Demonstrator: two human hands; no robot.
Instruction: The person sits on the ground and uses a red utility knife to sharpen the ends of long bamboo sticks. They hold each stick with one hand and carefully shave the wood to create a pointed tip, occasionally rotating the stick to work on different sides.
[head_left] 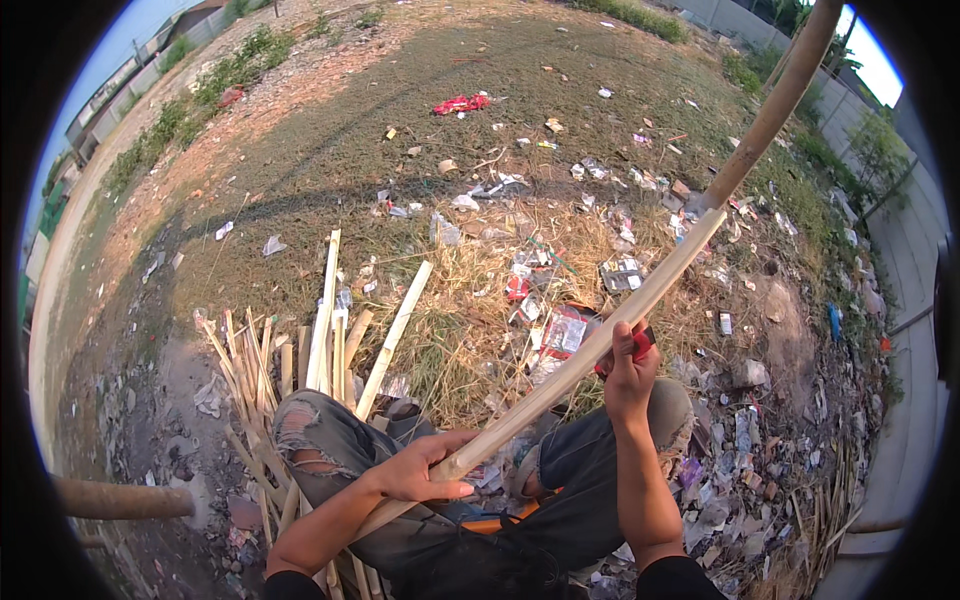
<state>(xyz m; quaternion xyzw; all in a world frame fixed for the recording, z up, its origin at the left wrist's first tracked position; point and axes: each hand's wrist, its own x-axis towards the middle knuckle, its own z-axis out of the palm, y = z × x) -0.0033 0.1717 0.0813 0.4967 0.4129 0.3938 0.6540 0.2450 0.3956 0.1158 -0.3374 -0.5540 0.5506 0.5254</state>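
Note:
A long, pale split-bamboo strip runs slantwise across my lap, its far end up to the right. My left hand is closed round the strip's lower part, thumb along the near side. Farther up, my right hand grips a red-and-black handled tool right against the strip. Most of that tool is hidden by my fist and the bamboo, so its exact kind does not show. Beside my left knee stands a bundle of cut bamboo strips, several leaning upright.
Litter and dry grass cover the ground before my knees. A wooden pole rises at the upper right; another pole juts in at the lower left. Along the right runs a grey wall. Thin sticks lie at the lower right.

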